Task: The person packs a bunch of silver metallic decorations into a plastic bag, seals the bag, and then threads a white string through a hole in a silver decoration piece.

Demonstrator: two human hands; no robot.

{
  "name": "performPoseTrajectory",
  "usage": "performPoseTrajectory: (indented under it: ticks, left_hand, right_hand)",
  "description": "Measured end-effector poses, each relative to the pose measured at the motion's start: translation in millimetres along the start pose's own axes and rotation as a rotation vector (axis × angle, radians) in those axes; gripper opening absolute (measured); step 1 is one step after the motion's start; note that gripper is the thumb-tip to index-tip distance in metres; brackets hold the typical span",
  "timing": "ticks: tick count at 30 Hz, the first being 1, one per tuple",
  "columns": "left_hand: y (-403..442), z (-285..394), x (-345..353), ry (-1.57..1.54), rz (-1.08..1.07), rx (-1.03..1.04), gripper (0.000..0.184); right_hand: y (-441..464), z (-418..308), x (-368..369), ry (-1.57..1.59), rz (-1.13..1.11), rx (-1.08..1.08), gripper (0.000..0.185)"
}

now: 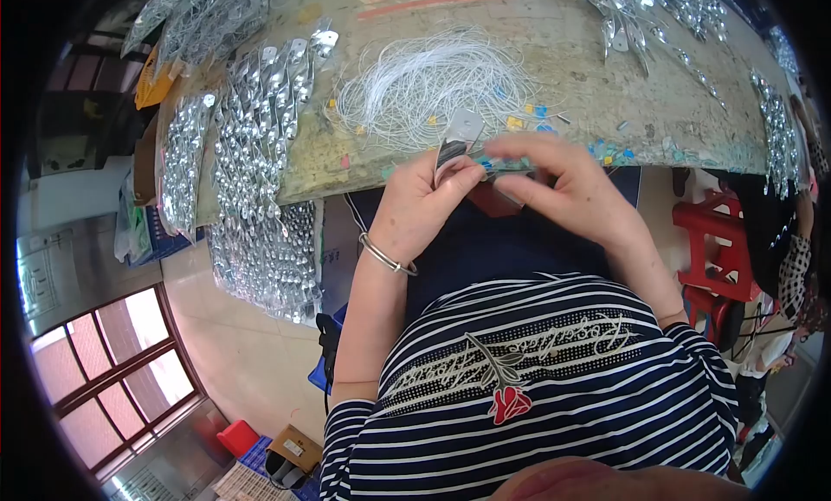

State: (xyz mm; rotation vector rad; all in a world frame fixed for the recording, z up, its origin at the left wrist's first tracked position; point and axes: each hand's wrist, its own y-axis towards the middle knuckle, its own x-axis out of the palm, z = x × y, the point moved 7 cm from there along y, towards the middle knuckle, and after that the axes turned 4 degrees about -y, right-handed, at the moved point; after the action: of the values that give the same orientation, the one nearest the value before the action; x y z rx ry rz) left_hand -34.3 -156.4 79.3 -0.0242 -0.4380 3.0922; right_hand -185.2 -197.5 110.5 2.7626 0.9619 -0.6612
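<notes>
My left hand [417, 196] is closed on a flat silvery metal piece [466, 125] with a small hole near its top, held upright at the table's front edge. Thumb and fingers pinch its lower part, where a dark band shows. To the right of it, my right hand [567, 188] is curved with thumb and fingers apart, its fingertips close to the left thumb. Whether a small thing lies between the two hands cannot be made out. Behind them a loose heap of thin white string [433, 81] lies on the worn table [554, 34].
Shiny twisted metal strips [260, 120] hang in rows over the table's left edge; more strips [619, 21] lie at the back right. Small yellow and blue bits [541, 112] are scattered near the string. A red stool [714, 250] stands at the right. Another person's checked sleeve [794, 276] shows at far right.
</notes>
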Motion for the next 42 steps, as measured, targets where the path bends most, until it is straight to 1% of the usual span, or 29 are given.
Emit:
performPoseTrajectory:
  ticks: [1, 2, 5, 8, 11, 14, 17, 20, 23, 26, 29, 35, 38, 42]
  left_hand:
    - [1, -1, 2, 0.006, -0.009, 0.027, 0.019]
    - [1, 0, 3, 0.011, -0.017, 0.055, 0.020]
    - [-1, 2, 4, -0.023, -0.049, 0.014, 0.021]
    - [1, -8, 3, -0.027, -0.018, 0.005, 0.012]
    - [0, -12, 0, 0.006, 0.021, 0.001, 0.018]
    - [-2, -12, -1, -0.089, 0.022, -0.034, 0.026]
    - [1, -20, 3, -0.129, -0.065, -0.052, 0.033]
    - [0, -20, 9, -0.021, -0.105, -0.038, 0.039]
    - [-1, -20, 14, 0.013, -0.117, -0.060, 0.044]
    - [-3, -18, 16, -0.035, -0.132, -0.080, 0.045]
    - [-4, -17, 17, -0.089, -0.098, -0.032, 0.046]
    - [-4, -20, 15, -0.083, -0.083, -0.040, 0.050]
    - [-6, -18, 15, -0.036, -0.032, -0.014, 0.051]
    - [-5, -21, 16, 0.017, -0.013, 0.036, 0.052]
  right_hand:
    - [-1, 0, 8, 0.051, -0.094, 0.071, 0.025]
    - [0, 7, 17, 0.168, -0.045, 0.027, 0.019]
    - [-1, 24, 26, 0.180, -0.167, 0.233, 0.015]
    - [0, 23, 21, 0.130, -0.130, 0.140, 0.013]
    - [-2, 20, 10, 0.301, -0.010, 0.160, 0.012]
    - [0, 18, -9, 0.246, 0.077, 0.059, 0.013]
    - [-2, 20, -11, 0.454, 0.136, 0.126, 0.013]
    - [0, 18, -8, 0.502, 0.147, 0.097, 0.014]
    - [2, 20, -4, 0.519, 0.160, 0.090, 0.014]
    - [3, 28, -3, 0.495, 0.129, 0.121, 0.014]
    - [3, 36, -3, 0.433, 0.127, 0.193, 0.013]
    - [7, 46, 0, 0.363, 0.164, 0.129, 0.013]
    - [7, 44, 1, 0.323, 0.154, 0.172, 0.013]
    - [8, 40, 0, 0.218, 0.179, 0.135, 0.013]
